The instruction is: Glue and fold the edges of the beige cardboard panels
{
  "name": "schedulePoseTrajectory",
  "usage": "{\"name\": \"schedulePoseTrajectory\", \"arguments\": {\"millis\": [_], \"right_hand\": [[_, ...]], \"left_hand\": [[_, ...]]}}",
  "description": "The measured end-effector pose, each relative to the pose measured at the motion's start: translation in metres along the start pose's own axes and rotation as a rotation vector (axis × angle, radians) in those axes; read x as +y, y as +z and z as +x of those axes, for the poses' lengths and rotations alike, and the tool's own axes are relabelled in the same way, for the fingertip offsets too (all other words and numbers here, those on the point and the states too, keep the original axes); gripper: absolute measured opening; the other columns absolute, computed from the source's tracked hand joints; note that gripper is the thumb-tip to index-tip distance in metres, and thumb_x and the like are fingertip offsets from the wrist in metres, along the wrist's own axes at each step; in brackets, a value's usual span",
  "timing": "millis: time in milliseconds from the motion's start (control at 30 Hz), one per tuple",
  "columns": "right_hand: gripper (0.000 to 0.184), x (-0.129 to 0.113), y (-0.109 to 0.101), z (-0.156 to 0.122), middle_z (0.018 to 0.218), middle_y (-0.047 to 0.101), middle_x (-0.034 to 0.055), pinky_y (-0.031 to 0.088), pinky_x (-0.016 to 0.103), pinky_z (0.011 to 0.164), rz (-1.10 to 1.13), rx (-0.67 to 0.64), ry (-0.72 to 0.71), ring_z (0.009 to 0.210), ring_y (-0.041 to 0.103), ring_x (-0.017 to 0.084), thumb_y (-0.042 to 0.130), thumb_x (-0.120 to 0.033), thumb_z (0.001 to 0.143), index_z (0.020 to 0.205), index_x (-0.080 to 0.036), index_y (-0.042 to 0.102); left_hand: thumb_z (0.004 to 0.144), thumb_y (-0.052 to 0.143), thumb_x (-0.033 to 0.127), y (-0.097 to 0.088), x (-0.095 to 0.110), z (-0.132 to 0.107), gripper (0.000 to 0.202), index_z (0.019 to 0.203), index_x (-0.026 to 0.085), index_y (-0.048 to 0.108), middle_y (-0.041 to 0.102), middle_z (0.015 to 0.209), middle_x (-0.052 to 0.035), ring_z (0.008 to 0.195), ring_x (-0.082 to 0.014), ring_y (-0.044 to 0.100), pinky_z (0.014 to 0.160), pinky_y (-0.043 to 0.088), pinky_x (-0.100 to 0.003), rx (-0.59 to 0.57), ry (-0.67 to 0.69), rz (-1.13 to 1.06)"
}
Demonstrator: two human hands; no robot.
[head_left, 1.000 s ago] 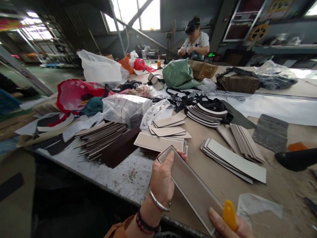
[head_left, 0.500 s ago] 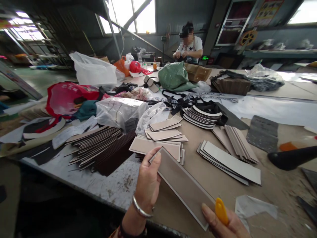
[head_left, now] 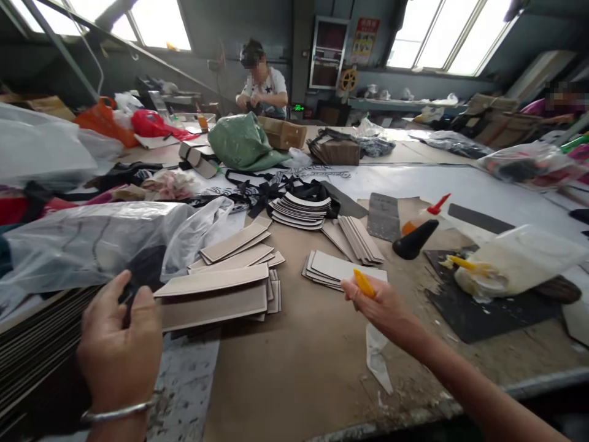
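Note:
My left hand (head_left: 122, 344), with a silver bangle at the wrist, has its thumb and fingers apart at the left end of a beige strip (head_left: 211, 281). This strip lies tilted on top of a stack of similar flat pieces (head_left: 221, 307); no firm grip on it shows. My right hand (head_left: 380, 301) is closed around a small yellow-handled tool (head_left: 363, 283), whose handle end sticks up between the fingers. Its working end is hidden. Just behind that hand lies a stack of pale grey-white panels (head_left: 331, 265), partly covered by the fingers.
Dark-edged strips (head_left: 41, 344) are piled at the left beside a clear plastic bag (head_left: 101, 239). At right a whitish container (head_left: 519, 264) lies by a red-tipped bottle (head_left: 426, 215) and a black conical object (head_left: 416, 239). A co-worker (head_left: 264, 86) sits across the table.
The strip held in both hands is now on the stack at left. My left hand has moved left and opened; my right hand has moved away, keeping the yellow-handled tool. The view has turned right.

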State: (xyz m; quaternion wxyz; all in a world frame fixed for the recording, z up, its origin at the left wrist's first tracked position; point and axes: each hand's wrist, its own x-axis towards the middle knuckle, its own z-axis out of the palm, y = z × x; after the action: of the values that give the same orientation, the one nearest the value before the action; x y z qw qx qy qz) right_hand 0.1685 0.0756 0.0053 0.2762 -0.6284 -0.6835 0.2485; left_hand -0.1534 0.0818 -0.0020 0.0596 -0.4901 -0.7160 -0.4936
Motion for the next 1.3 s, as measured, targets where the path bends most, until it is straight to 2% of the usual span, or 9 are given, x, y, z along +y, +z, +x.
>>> {"name": "schedulePoseTrajectory", "arguments": {"millis": [100,200,333,600,767,867,967,1100,1300], "right_hand": [[0.034,0.036,-0.017,0.010,0.065,0.055,0.0016,0.039,0.026,0.058,-0.344,0.021,0.072,0.061,0.053,0.016,0.037,-0.045,0.087,0.071,-0.020,0.053],[0.033,0.066,-0.023,0.024,0.100,0.062,0.0100,0.042,0.031,0.074,-0.606,-0.122,0.138,0.089,0.059,0.023,0.050,-0.044,0.082,0.101,-0.018,0.057],[0.065,0.086,-0.020,0.040,0.118,0.056,0.0151,0.042,0.040,0.082,-0.635,-0.228,0.156,0.104,0.054,0.033,0.066,-0.047,0.069,0.124,-0.017,0.048],[0.063,0.086,-0.025,0.008,0.112,0.060,0.0114,0.044,0.036,0.084,-0.538,-0.267,0.034,0.101,0.056,0.030,0.076,-0.036,0.062,0.118,-0.019,0.054],[0.036,0.090,-0.066,-0.036,0.106,0.060,0.0091,0.042,0.028,0.086,-0.438,-0.005,0.018,0.097,0.056,0.019,0.045,-0.042,0.088,0.110,-0.017,0.055],[0.048,0.107,-0.115,-0.060,0.092,0.061,0.0100,0.043,0.032,0.084,-0.319,0.417,0.098,0.090,0.057,0.020,0.023,-0.051,0.092,0.088,-0.017,0.057],[0.059,0.133,-0.164,-0.076,0.067,0.059,0.0082,0.048,0.033,0.068,-0.286,0.635,0.248,0.073,0.060,0.022,0.018,-0.063,0.088,0.075,-0.019,0.055],[0.058,0.163,-0.195,-0.082,0.047,0.051,0.0021,0.044,0.028,0.044,-0.200,0.684,0.390,0.042,0.053,0.017,0.019,-0.066,0.086,0.079,-0.018,0.051],[0.027,0.179,-0.192,-0.067,0.079,0.062,0.0076,0.045,0.034,0.077,-0.328,0.593,0.294,0.078,0.060,0.022,0.050,-0.045,0.080,0.080,-0.018,0.054]], "left_hand": [[0.082,0.052,0.045,-0.004,0.027,-0.014,0.047,0.122,0.022,0.052,0.056,0.122,-0.0057,0.109,-0.0293,0.054,0.095,0.043,-0.048,0.013,0.078,0.105],[0.086,0.049,0.034,0.005,0.066,-0.041,0.036,0.119,0.022,0.051,0.058,0.116,-0.0053,0.109,-0.0231,0.053,0.099,0.040,-0.041,-0.232,0.366,-0.118],[0.086,0.049,0.024,0.045,0.098,-0.079,0.034,0.119,0.019,0.048,0.058,0.113,-0.0079,0.109,-0.0196,0.053,0.096,0.044,-0.035,-0.593,0.554,-0.278],[0.076,0.059,0.025,0.121,0.086,-0.117,0.050,0.123,0.013,0.046,0.049,0.128,-0.0189,0.123,-0.0333,0.041,0.099,0.036,-0.051,-0.800,0.709,-0.079],[0.081,0.050,0.029,0.133,0.062,-0.133,0.040,0.118,0.015,0.051,0.055,0.122,-0.0157,0.116,-0.0298,0.048,0.096,0.039,-0.048,-0.811,0.741,-0.115],[0.079,0.052,0.041,0.133,0.060,-0.133,0.051,0.123,0.016,0.047,0.052,0.123,-0.0157,0.116,-0.0298,0.047,0.094,0.040,-0.046,-0.761,0.731,-0.144],[0.080,0.050,0.040,0.134,0.067,-0.130,0.051,0.123,0.013,0.049,0.053,0.123,-0.0163,0.113,-0.0314,0.047,0.091,0.041,-0.047,-0.770,0.744,-0.082],[0.081,0.048,0.033,0.132,0.076,-0.131,0.040,0.116,0.015,0.055,0.060,0.113,-0.0127,0.105,-0.0294,0.052,0.084,0.044,-0.043,-0.807,0.772,0.014],[0.077,0.056,0.043,0.124,0.063,-0.140,0.043,0.112,0.018,0.058,0.065,0.103,-0.0108,0.098,-0.0266,0.058,0.081,0.046,-0.037,-0.745,0.901,-0.029]]}}
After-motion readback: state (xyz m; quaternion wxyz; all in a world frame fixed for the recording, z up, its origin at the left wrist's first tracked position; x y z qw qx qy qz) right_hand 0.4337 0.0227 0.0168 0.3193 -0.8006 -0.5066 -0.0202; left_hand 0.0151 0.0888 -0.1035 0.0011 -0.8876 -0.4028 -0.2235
